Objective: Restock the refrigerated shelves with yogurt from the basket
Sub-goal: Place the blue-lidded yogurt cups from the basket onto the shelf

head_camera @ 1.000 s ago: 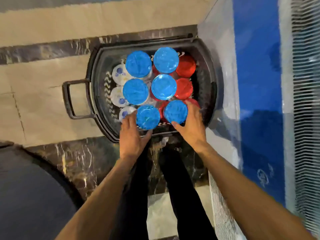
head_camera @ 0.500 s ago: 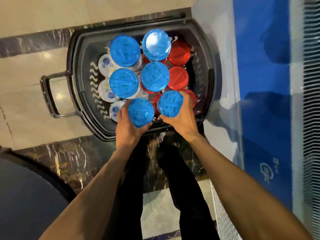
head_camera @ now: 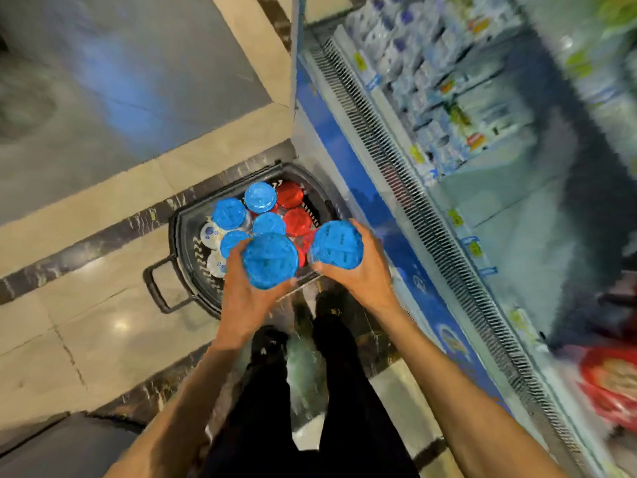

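Observation:
A black basket (head_camera: 179, 232) stands on the floor, filled with several blue-lidded yogurt tubs (head_camera: 229, 212), red-lidded tubs (head_camera: 297, 220) and white-lidded ones (head_camera: 209, 232). My left hand (head_camera: 243, 291) grips a blue-lidded yogurt tub (head_camera: 270, 261) lifted above the basket. My right hand (head_camera: 362, 274) grips a second blue-lidded tub (head_camera: 336, 245), also raised, close to the fridge front. The refrigerated shelves (head_camera: 458, 108) on the right are blurred.
The fridge's blue front panel (head_camera: 406, 257) and its grille (head_camera: 431, 215) run diagonally right of the basket. The basket handle (head_camera: 155, 288) sticks out to the left. My dark trousers and shoes (head_camera: 275, 343) stand just below the basket. A red packet (head_camera: 610, 384) lies at lower right.
Both hands have lifted a blue-lidded tub each up out of the basket. The view has swung right and up, bringing the fridge shelves into sight.

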